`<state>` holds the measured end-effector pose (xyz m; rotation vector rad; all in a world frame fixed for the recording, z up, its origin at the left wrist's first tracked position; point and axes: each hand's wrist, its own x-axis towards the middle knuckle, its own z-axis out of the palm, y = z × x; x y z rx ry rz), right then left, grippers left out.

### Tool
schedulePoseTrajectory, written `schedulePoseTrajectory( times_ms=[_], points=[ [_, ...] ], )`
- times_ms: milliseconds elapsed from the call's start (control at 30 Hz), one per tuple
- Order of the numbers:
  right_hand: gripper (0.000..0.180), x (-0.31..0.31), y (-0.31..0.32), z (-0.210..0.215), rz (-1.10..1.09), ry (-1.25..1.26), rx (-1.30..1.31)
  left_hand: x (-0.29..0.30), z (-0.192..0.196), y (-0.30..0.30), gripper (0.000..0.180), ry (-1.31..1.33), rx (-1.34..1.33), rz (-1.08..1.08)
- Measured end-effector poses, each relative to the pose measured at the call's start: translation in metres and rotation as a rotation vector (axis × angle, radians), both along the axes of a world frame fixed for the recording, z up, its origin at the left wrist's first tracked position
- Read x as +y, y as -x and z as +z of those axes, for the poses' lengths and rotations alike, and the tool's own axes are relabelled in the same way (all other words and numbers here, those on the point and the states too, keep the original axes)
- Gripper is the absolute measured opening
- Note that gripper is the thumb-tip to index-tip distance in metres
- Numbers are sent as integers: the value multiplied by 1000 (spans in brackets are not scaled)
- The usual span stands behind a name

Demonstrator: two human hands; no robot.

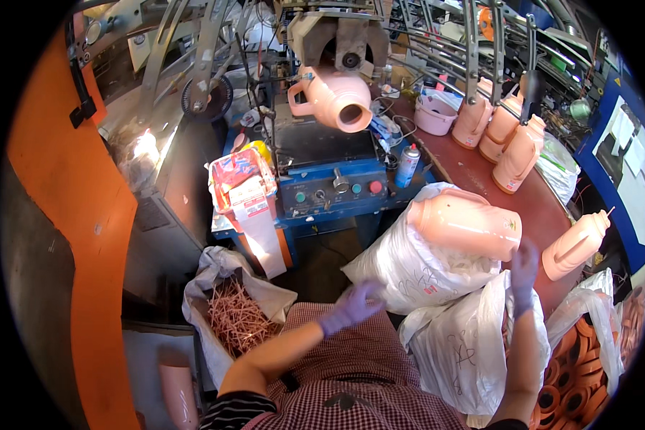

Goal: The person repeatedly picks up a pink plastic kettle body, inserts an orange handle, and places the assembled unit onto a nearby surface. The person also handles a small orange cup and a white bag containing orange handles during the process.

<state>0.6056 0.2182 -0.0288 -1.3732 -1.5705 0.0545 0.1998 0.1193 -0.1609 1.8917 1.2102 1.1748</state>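
Observation:
Both my hands wear thin purple gloves. My left hand [352, 308] hovers over my checked apron, in front of the white bag, with its fingers stretched out and nothing in them. A glossy pink thermos jug shell [466, 223] lies on its side on top of the stuffed white bag [401, 269]. Beside the shell's right-hand end is my right hand [524, 272], its fingers extended and slightly blurred; whether they touch the shell is unclear. Another pink shell [337, 100], handle to the left and mouth facing me, hangs under the machine head [340, 46].
Several pink shells [517, 154] stand on the red-brown table [473, 168], with one more [575, 246] nearer. A control panel [333, 188] and spray can [407, 166] are ahead. Sacks hold pink sticks [240, 315] and orange-brown rings [577, 365]. An orange machine frame [86, 215] borders the left.

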Motion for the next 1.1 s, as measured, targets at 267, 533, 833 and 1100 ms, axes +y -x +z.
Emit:
schedulePoseTrajectory(
  times_ms=[267, 533, 833, 1100],
  points=[
    [44, 132, -84, -38, 13, 469, 557, -41, -26, 18, 37, 435, -340, -92],
    [39, -3, 20, 48, 186, 211, 682, -17, 40, 30, 63, 467, -1167, -63],
    [29, -176, 47, 19, 451, 462, 336, -13, 88, 82, 69, 499, -1082, 116],
    [26, -240, -267, -46, -883, 207, -102, -28, 161, 77, 70, 190, -12, 512]
  ],
)
